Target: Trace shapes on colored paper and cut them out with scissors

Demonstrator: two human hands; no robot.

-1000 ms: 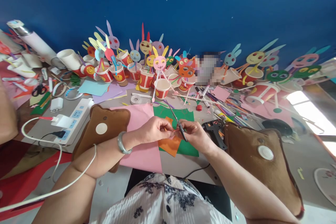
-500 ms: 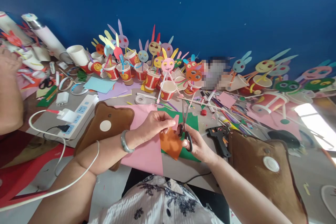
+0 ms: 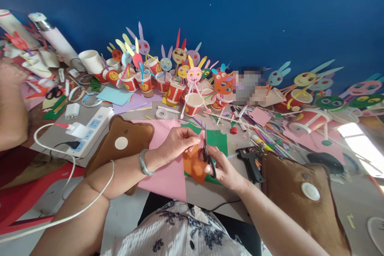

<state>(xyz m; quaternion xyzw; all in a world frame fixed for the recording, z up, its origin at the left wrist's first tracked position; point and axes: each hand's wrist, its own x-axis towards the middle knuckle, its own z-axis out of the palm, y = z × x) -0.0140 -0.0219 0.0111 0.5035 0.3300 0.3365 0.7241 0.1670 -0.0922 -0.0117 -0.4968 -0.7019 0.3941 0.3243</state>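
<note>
Between the fingertips of my left hand (image 3: 184, 141) is a small piece of pink paper (image 3: 202, 136). My right hand (image 3: 223, 170) grips black-handled scissors (image 3: 205, 144), their blades pointing away from me and lying against the pink piece. Whether the blades are fully closed is hard to make out. Below both hands lie an orange sheet (image 3: 195, 168) and a green sheet (image 3: 220, 140). A larger pink sheet (image 3: 168, 182) spreads under my left wrist.
Paper cups with rabbit faces (image 3: 194, 104) line the back by the blue wall. A glue gun (image 3: 250, 164) and a brown cushion (image 3: 288, 192) sit to the right. Leftward are another brown cushion (image 3: 135, 132), a power strip (image 3: 93, 132) and another person's arm (image 3: 12, 104).
The scissors have swung leftward and their blades have come together onto the pink piece. My left hand stays nearly where it was, still pinching the paper.
</note>
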